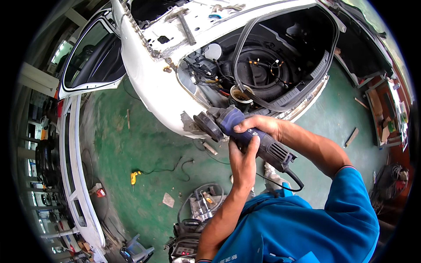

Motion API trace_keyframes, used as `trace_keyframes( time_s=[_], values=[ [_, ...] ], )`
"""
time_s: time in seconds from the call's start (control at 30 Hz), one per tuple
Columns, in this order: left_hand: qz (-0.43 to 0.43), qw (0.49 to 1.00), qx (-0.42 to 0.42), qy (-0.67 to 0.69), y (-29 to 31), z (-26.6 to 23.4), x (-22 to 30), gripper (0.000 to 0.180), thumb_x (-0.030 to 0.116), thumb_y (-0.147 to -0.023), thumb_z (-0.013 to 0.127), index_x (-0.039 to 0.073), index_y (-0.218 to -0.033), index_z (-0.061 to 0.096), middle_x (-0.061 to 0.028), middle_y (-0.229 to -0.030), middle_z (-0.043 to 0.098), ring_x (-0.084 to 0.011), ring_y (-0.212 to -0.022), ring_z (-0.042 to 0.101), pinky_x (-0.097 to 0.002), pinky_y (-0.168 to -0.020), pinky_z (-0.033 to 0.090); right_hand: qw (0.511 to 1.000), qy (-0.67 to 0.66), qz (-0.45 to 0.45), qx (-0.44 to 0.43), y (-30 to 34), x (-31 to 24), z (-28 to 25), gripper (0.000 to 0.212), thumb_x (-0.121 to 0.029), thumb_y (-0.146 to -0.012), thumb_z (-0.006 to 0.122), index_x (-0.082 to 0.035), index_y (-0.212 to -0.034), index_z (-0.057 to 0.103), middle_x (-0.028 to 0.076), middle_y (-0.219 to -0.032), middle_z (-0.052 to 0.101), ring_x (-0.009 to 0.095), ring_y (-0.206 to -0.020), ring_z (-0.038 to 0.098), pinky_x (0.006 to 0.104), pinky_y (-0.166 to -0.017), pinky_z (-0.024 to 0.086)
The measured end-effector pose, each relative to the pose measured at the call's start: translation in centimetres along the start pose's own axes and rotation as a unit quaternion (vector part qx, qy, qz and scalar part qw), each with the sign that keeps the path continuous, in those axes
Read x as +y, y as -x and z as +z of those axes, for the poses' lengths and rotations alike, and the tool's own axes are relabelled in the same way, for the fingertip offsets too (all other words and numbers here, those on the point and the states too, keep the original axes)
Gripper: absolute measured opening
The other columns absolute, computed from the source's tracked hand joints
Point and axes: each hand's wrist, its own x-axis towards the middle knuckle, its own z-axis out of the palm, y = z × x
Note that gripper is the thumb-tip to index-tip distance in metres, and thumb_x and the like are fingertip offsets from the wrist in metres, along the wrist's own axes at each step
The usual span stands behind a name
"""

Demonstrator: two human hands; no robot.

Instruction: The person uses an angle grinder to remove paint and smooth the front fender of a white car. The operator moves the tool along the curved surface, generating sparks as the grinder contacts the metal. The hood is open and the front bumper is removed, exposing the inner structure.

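Observation:
Both my hands hold a blue and black angle grinder (pixel 272 153) beside the rear corner of a white car body (pixel 147 83). My right hand (pixel 263 125) wraps over the top of its housing, thumb lying along the blue part. From below and the left, my left hand (pixel 243 161) grips the same housing with its thumb raised. The grinder's dark disc (pixel 208 126) points left, right by a bare grey patch (pixel 188 122) on the car's panel. Whether the disc touches the panel I cannot tell. A black cord (pixel 296 179) loops down from the grinder's rear.
A black rubber seal (pixel 239 48) hangs across the open trunk, near a white tub (pixel 241 94). A hammer (pixel 187 28) lies on the body. On the green floor are a yellow drill (pixel 134 176), a machine with a lit display (pixel 185 250) and scattered scraps. A removed door (pixel 92 55) stands left.

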Motion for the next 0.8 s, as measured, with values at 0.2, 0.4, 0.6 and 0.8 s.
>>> trace_keyframes(
  time_s=[0.2, 0.4, 0.6, 0.8],
  values=[
    [-0.013, 1.0, 0.012, 0.011, -1.0, 0.1, 1.2, 0.068, 0.022, -0.099, 0.07, -0.009, -0.15, 0.038, -0.0148, -0.135, 0.055, -0.0198, -0.121, 0.057, -0.0319, -0.103, 0.049, 1.0, 0.03, 0.001, 0.001, -0.5, -1.6, 0.5, 0.055, -0.038, -0.083, 0.08, -0.001, -0.12, 0.061, 0.015, -0.101, 0.068, 0.026, -0.084, 0.069, 0.0423, -0.079, 0.061],
    [0.019, 1.0, 0.005, 0.016, -1.7, -0.5, 0.9, 0.068, 0.022, -0.099, 0.071, -0.009, -0.15, 0.039, -0.014, -0.135, 0.055, -0.0188, -0.119, 0.058, -0.031, -0.101, 0.05, 0.999, 0.044, -0.01, 0.006, -1.0, -2.2, 0.8, 0.055, -0.038, -0.084, 0.079, -0.001, -0.121, 0.062, 0.015, -0.103, 0.069, 0.027, -0.087, 0.069, 0.0442, -0.081, 0.061],
    [0.018, 0.999, 0.005, 0.028, -1.3, -0.5, 0.8, 0.068, 0.023, -0.099, 0.072, -0.008, -0.149, 0.039, -0.0139, -0.135, 0.056, -0.0183, -0.117, 0.058, -0.0314, -0.101, 0.05, 0.999, 0.05, 0.004, 0.006, -1.1, -2.3, 0.6, 0.052, -0.037, -0.085, 0.079, -0.001, -0.119, 0.063, 0.015, -0.103, 0.07, 0.026, -0.085, 0.07, 0.0433, -0.081, 0.061],
    [0.03, 0.999, -0.002, 0.023, -1.2, -0.7, 0.3, 0.067, 0.024, -0.099, 0.072, -0.008, -0.149, 0.04, -0.0132, -0.133, 0.056, -0.018, -0.118, 0.057, -0.0314, -0.101, 0.05, 0.998, 0.056, -0.002, 0.019, -0.6, -2.1, 1.2, 0.049, -0.035, -0.085, 0.079, -0.001, -0.117, 0.064, 0.014, -0.099, 0.07, 0.025, -0.083, 0.07, 0.0417, -0.08, 0.061]
  ],
)
